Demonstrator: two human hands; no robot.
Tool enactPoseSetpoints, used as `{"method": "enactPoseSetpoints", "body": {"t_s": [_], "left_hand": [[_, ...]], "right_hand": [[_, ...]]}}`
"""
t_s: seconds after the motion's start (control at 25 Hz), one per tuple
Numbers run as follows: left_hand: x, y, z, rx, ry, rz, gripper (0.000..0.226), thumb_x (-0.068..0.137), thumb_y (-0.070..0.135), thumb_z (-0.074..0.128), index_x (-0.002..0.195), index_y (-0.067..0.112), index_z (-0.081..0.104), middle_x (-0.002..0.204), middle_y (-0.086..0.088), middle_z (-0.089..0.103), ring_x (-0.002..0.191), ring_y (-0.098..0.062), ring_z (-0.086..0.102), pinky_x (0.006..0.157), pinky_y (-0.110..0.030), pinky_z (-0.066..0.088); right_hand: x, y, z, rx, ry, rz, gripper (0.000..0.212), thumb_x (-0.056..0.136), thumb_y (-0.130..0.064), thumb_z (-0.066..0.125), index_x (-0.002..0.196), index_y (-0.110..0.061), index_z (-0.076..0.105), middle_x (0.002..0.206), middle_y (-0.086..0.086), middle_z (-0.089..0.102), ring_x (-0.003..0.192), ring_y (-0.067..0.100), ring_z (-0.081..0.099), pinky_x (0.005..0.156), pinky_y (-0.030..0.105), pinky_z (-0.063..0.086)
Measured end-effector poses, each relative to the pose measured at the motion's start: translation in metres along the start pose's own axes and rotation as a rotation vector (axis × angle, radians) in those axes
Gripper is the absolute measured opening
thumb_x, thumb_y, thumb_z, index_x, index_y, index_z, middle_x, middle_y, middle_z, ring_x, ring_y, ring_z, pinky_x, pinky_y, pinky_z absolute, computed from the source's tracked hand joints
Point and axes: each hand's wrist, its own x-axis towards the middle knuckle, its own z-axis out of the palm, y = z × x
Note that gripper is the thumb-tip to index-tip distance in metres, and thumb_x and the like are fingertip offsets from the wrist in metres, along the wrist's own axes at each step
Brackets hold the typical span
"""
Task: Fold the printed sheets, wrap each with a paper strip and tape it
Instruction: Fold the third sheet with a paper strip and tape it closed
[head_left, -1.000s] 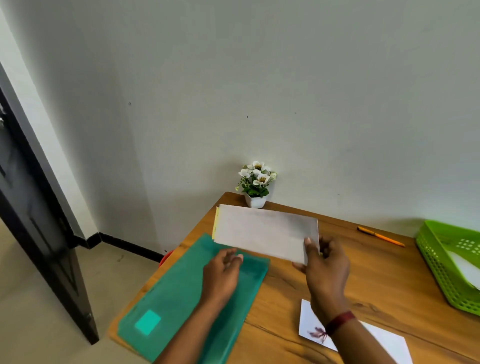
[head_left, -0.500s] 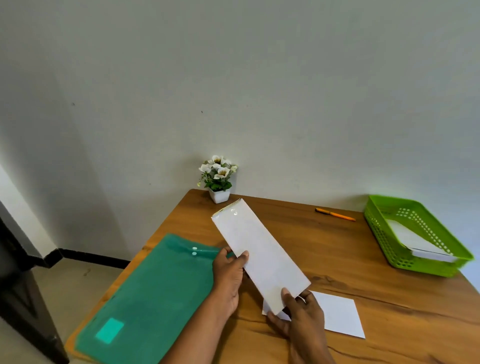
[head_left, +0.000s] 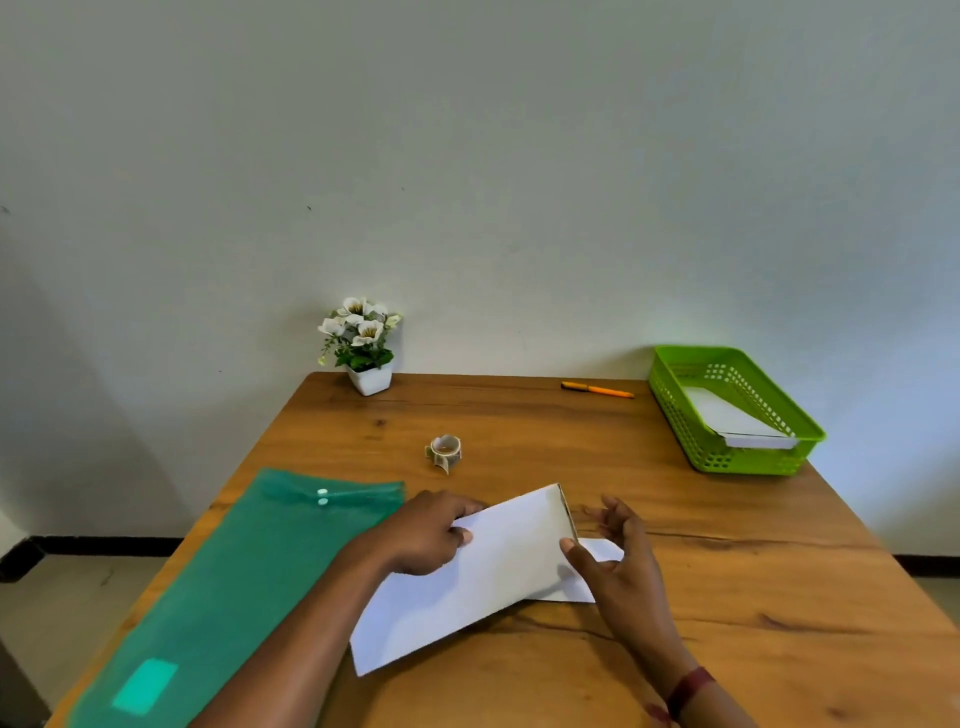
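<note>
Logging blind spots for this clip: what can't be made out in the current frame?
Head view:
- Folded white paper sheet: print unseen, blank side up.
- Small white paper slip: mostly covered by sheet and right hand.
- White papers in green plastic basket: count hidden by its wall.
- Teal plastic folder: cut off by bottom edge.

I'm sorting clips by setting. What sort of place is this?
Likely a home or small-office desk for paperwork: a wooden table against a plain wall, with a green paper tray, a green document folder and a pen, and a folded sheet gripped by the left hand.
</note>
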Motion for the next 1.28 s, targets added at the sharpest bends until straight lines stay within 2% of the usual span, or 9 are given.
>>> {"method": "enactPoseSetpoints", "body": {"t_s": [0.12,0.28,0.36,0.52,0.6,0.72,0.84,1.16,1.28], "left_hand": [[0.004,0.006,0.003,0.082,-0.094,0.011,0.042,0.101,0.017,0.054,0.140,0.033,0.055,0.134,0.014,0.062,0.119,-0.010,0.057,0.099,-0.037,0.052],[0.010,0.003,0.008,0.098,-0.109,0.007,0.045,0.100,0.014,0.057,0.141,0.032,0.053,0.138,0.011,0.059,0.123,-0.013,0.056,0.101,-0.037,0.050],[0.012,-0.001,0.010,0.143,-0.055,-0.004,0.045,0.100,0.014,0.057,0.142,0.031,0.052,0.141,0.006,0.058,0.124,-0.017,0.054,0.101,-0.038,0.049],[0.013,0.001,0.020,0.441,0.249,0.051,0.052,0.100,0.016,0.054,0.147,0.033,0.039,0.142,0.003,0.051,0.130,-0.022,0.048,0.103,-0.044,0.039],[0.012,0.003,0.030,0.560,0.303,0.112,0.060,0.098,0.032,0.054,0.151,0.033,0.026,0.142,0.003,0.045,0.133,-0.021,0.042,0.109,-0.050,0.029],[0.011,0.007,0.050,0.605,0.233,0.160,0.098,0.081,0.070,0.052,0.154,0.033,0.000,0.150,-0.001,0.027,0.141,-0.023,0.024,0.116,-0.062,0.001],[0.013,0.016,0.076,0.669,0.228,0.236,0.127,0.064,0.086,0.055,0.154,0.029,-0.015,0.156,-0.004,0.013,0.145,-0.026,0.011,0.113,-0.063,-0.019],[0.012,0.036,0.090,0.681,0.293,0.352,0.123,0.065,0.071,0.064,0.155,0.021,-0.003,0.143,-0.008,0.025,0.139,-0.028,0.024,0.116,-0.058,-0.018],[0.011,0.040,0.094,0.694,0.281,0.371,0.121,0.063,0.071,0.065,0.155,0.020,0.005,0.141,-0.009,0.029,0.137,-0.028,0.027,0.117,-0.059,-0.014]], "right_hand": [[0.001,0.012,-0.003,-0.070,-0.046,-0.015,0.057,0.087,-0.020,0.075,0.137,-0.027,0.050,0.127,-0.013,0.058,0.117,0.009,0.054,0.093,0.032,0.050],[0.004,0.021,-0.009,-0.084,-0.064,-0.034,0.036,0.090,-0.004,0.066,0.112,-0.033,0.063,0.106,-0.015,0.069,0.100,0.005,0.063,0.073,0.008,0.045],[0.008,0.025,-0.011,-0.066,-0.053,-0.024,0.034,0.091,0.001,0.063,0.115,-0.022,0.067,0.103,-0.008,0.071,0.096,0.008,0.064,0.073,0.013,0.048],[0.012,0.031,-0.010,0.108,-0.076,0.041,0.032,0.092,0.007,0.060,0.118,-0.012,0.065,0.097,0.004,0.069,0.087,0.013,0.066,0.076,0.034,0.057],[0.011,0.034,-0.008,0.259,-0.085,0.083,0.034,0.091,0.009,0.061,0.116,-0.013,0.066,0.095,0.006,0.070,0.079,0.006,0.066,0.067,0.027,0.058],[0.009,0.039,-0.010,0.411,-0.120,0.115,0.032,0.090,0.008,0.063,0.114,-0.011,0.069,0.103,0.007,0.075,0.088,0.014,0.072,0.065,0.028,0.058],[0.007,0.042,-0.016,0.482,-0.162,0.112,0.029,0.088,0.009,0.065,0.110,-0.008,0.071,0.103,0.010,0.076,0.089,0.017,0.072,0.065,0.027,0.057],[0.008,0.047,-0.029,0.645,-0.244,0.126,0.034,0.073,-0.002,0.078,0.107,-0.003,0.072,0.096,0.021,0.063,0.089,0.028,0.061,0.072,0.034,0.059],[0.007,0.046,-0.027,0.572,-0.296,0.118,0.027,0.077,-0.001,0.078,0.103,-0.002,0.072,0.094,0.020,0.068,0.086,0.030,0.063,0.073,0.036,0.058]]}}
